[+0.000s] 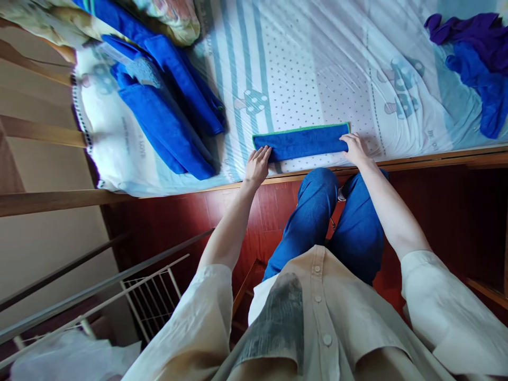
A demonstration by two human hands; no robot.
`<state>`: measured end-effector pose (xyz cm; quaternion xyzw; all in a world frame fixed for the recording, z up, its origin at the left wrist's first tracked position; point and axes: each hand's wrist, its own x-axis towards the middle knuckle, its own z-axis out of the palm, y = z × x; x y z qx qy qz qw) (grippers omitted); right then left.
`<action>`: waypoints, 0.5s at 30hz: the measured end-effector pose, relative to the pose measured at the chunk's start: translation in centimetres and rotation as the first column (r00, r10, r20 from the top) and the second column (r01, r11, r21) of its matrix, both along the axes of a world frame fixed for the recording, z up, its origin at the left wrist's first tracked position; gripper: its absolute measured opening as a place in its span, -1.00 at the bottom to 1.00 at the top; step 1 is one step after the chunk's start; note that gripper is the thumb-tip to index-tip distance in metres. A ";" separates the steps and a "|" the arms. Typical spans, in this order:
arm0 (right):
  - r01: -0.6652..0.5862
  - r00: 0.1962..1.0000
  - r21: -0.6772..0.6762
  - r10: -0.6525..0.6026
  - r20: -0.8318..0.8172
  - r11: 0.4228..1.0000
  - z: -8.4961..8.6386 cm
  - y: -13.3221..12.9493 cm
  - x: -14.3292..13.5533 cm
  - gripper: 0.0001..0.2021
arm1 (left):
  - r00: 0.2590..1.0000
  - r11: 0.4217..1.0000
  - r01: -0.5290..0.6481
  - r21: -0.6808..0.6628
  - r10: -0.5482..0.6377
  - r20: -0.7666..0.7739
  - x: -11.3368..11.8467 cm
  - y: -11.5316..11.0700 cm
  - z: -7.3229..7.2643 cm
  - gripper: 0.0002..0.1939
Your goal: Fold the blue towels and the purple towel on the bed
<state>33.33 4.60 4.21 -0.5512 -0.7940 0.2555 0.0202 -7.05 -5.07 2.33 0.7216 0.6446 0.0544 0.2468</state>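
Note:
A blue towel (304, 142) with green edging lies folded into a long strip near the front edge of the bed. At its left end, my left hand (259, 163) has its fingers closed on the lower corner. My right hand (354, 148) pinches the right end between thumb and fingers. The strip looks flat and straight between them, its green border along the far side.
Several folded blue towels (162, 121) lie on the bed at the left, by a pillow (115, 132). Crumpled purple cloth (476, 39) and blue cloth (482, 84) lie at the far right. A wooden bed rail (51, 200) and a white wire rack (153, 296) are at the left.

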 end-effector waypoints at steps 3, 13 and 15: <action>-0.016 0.999 0.018 0.015 0.049 1.000 0.0 0.3 -0.3 -0.52 | 0.999 0.999 0.017 -0.028 -0.018 -0.026 0.0 0.5 0.8 -0.33; 0.141 0.987 -0.030 -0.138 0.077 0.990 0.7 0.1 0.5 -0.67 | 0.973 0.987 -0.154 -0.056 0.161 0.168 -1.5 -0.4 1.5 -0.42; 0.178 0.984 -0.089 -0.179 -0.012 0.980 0.5 0.0 1.1 -0.68 | 0.945 0.968 -0.240 -0.075 0.250 0.212 -2.1 -0.8 1.6 -0.50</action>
